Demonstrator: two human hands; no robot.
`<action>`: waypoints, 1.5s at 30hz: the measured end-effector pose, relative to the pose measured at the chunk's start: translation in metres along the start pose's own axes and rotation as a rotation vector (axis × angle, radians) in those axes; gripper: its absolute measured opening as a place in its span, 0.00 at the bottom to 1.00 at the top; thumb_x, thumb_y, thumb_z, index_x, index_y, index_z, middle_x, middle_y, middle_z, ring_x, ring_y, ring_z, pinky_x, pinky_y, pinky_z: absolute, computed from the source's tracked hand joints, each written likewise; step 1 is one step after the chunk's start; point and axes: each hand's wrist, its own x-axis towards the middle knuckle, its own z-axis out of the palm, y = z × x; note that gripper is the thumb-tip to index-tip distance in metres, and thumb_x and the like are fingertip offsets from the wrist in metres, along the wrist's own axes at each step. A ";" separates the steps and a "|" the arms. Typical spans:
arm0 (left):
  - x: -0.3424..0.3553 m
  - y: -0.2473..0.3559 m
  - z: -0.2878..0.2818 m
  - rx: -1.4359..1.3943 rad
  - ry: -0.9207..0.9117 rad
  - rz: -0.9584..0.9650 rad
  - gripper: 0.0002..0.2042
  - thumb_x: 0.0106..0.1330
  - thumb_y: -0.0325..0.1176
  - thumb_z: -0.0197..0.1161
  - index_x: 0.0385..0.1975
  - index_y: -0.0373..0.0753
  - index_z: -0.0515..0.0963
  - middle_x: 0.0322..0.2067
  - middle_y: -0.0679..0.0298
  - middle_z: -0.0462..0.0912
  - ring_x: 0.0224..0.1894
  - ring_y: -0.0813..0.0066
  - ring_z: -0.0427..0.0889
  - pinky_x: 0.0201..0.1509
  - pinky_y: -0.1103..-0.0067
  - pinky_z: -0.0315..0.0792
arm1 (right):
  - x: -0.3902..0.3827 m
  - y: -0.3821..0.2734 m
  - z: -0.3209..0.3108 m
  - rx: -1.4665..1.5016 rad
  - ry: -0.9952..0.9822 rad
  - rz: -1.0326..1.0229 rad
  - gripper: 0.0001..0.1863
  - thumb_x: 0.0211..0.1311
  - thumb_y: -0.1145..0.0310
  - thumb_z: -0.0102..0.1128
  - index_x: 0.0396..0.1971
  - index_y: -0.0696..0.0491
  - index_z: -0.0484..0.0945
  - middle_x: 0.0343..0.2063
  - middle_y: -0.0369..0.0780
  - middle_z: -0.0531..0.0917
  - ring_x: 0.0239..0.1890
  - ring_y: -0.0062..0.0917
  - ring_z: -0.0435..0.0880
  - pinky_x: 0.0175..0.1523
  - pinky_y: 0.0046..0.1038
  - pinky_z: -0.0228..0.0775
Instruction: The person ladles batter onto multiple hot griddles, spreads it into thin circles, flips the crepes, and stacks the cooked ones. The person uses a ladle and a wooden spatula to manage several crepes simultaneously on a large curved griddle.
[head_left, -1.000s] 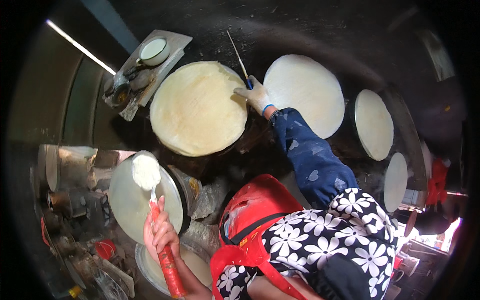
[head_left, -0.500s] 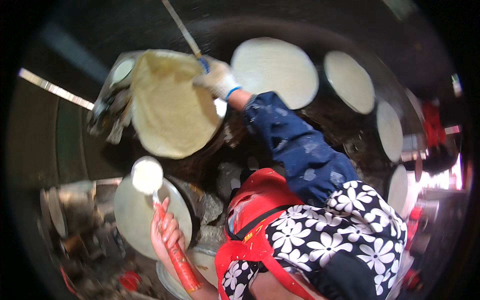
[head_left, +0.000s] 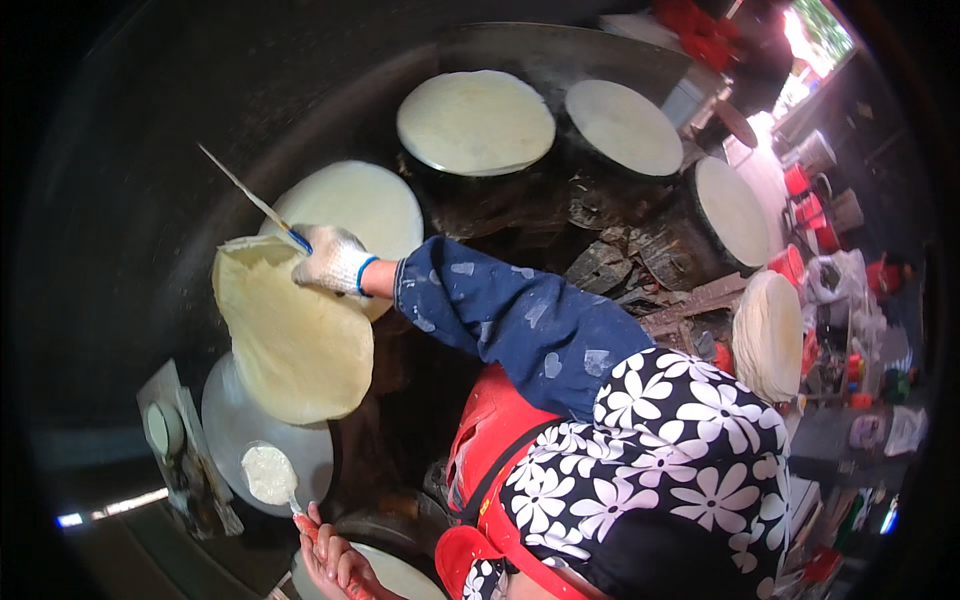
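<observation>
My right hand [head_left: 330, 262], in a white knitted glove, is closed on the edge of a large thin pancake [head_left: 300, 350]. It also grips a thin stick [head_left: 245, 190] with a blue end. Down from the hand hangs the pancake, partly covering a round grey griddle [head_left: 222, 405]. In my bare left hand [head_left: 335, 562] is the red-wrapped handle of a ladle [head_left: 268, 474], whose bowl holds pale batter and sits over the griddle's near part. Behind the glove lies another pale round [head_left: 355, 205]; below my left hand is a further one [head_left: 395, 577], partly hidden.
More pale rounds on griddles curve off to the right: one at the top [head_left: 476, 122], then two others [head_left: 625, 127] [head_left: 733, 212]. A stack of pancakes [head_left: 770, 335] stands far right, beyond firewood [head_left: 600, 268]. Left of the grey griddle is a board [head_left: 165, 385] with a white bowl.
The pancake has come up off its griddle in my right hand, baring the grey surface. My left hand has brought the ladle over that griddle. The whole view has turned.
</observation>
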 end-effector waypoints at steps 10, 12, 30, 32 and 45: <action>0.026 0.006 0.028 -0.063 0.081 -0.206 0.22 0.88 0.45 0.36 0.56 0.34 0.73 0.24 0.67 0.67 0.17 0.77 0.61 0.13 0.78 0.60 | 0.026 0.076 -0.197 -0.094 0.342 -0.022 0.31 0.50 0.58 0.74 0.53 0.61 0.83 0.42 0.50 0.89 0.46 0.36 0.90 0.54 0.36 0.81; 0.014 0.004 0.024 -0.090 0.059 -0.160 0.24 0.87 0.45 0.36 0.63 0.30 0.70 0.26 0.66 0.67 0.17 0.78 0.61 0.13 0.79 0.59 | 0.023 0.159 -0.169 -0.231 0.328 0.080 0.31 0.51 0.58 0.73 0.54 0.60 0.83 0.45 0.52 0.89 0.48 0.41 0.89 0.56 0.38 0.81; 0.030 -0.026 0.060 0.051 0.256 -0.042 0.27 0.88 0.44 0.37 0.76 0.28 0.58 0.28 0.66 0.68 0.16 0.80 0.60 0.14 0.82 0.59 | -0.051 0.188 -0.189 -0.513 0.345 0.386 0.53 0.56 0.46 0.73 0.79 0.54 0.60 0.60 0.59 0.82 0.61 0.51 0.83 0.67 0.41 0.73; 0.033 -0.025 0.062 0.019 0.224 -0.071 0.28 0.87 0.42 0.39 0.76 0.26 0.56 0.29 0.64 0.68 0.18 0.79 0.63 0.16 0.81 0.62 | -0.051 0.198 -0.191 -0.467 0.370 0.360 0.53 0.56 0.46 0.73 0.77 0.57 0.62 0.59 0.58 0.83 0.60 0.49 0.85 0.67 0.40 0.73; 0.089 -0.019 0.064 0.105 0.189 -0.215 0.28 0.85 0.35 0.42 0.75 0.20 0.52 0.32 0.58 0.69 0.21 0.75 0.71 0.18 0.79 0.70 | -0.100 0.233 -0.174 -0.354 0.607 0.431 0.41 0.62 0.48 0.70 0.68 0.59 0.72 0.50 0.56 0.87 0.54 0.51 0.86 0.60 0.45 0.76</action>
